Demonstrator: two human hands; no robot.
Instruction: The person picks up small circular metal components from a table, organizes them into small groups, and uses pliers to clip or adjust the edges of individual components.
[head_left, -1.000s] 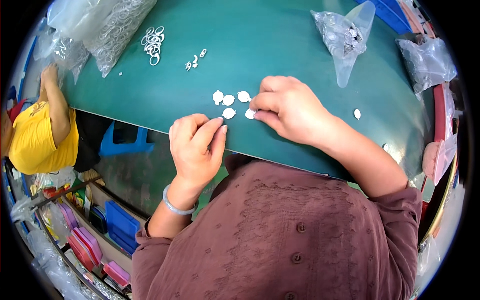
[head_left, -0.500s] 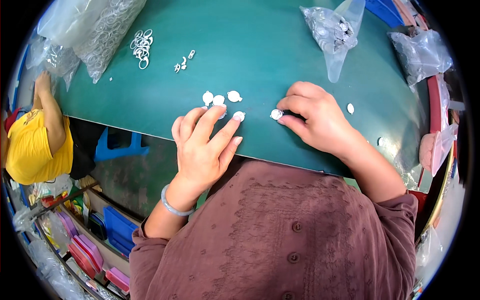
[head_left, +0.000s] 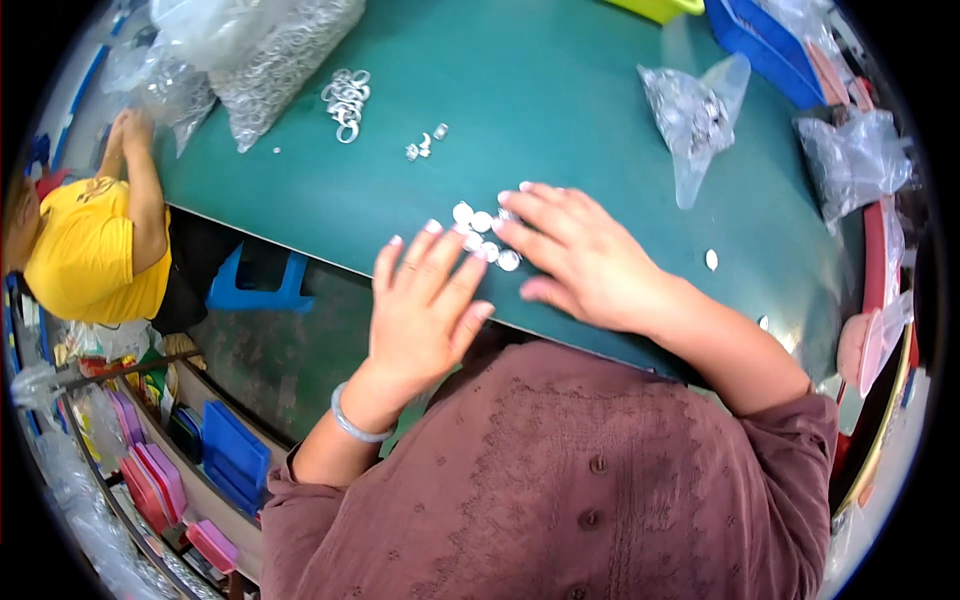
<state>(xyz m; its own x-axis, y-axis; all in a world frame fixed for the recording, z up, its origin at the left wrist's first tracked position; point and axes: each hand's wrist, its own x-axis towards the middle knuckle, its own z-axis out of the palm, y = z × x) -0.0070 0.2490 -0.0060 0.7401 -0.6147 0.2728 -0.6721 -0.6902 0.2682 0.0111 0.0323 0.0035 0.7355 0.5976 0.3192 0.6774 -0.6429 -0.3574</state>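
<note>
Several small round white-silver discs [head_left: 481, 221] lie in a cluster near the front edge of the green table. Beside them on the left rests my left hand [head_left: 420, 305], its fingers spread and its fingertips close to the discs. From the right, my right hand [head_left: 575, 255] reaches over the group with fingers stretched out. Its index and middle fingertips partly cover a disc at the cluster's far side. Neither hand grips anything that I can see. Apart from the group, another pale disc [head_left: 711, 260] lies farther right.
Silver rings [head_left: 347, 103] are piled at the far left beside a clear bag of rings [head_left: 285, 75]. Small metal pieces [head_left: 425, 146] lie behind the discs. An open plastic bag [head_left: 695, 115] and a blue tray [head_left: 765, 50] sit at the far right. Someone in a yellow shirt [head_left: 95, 245] is at left.
My right hand has moved left to the cluster, and the disc it held is out of its fingers. The discs now lie closer together. The whole view has shifted.
</note>
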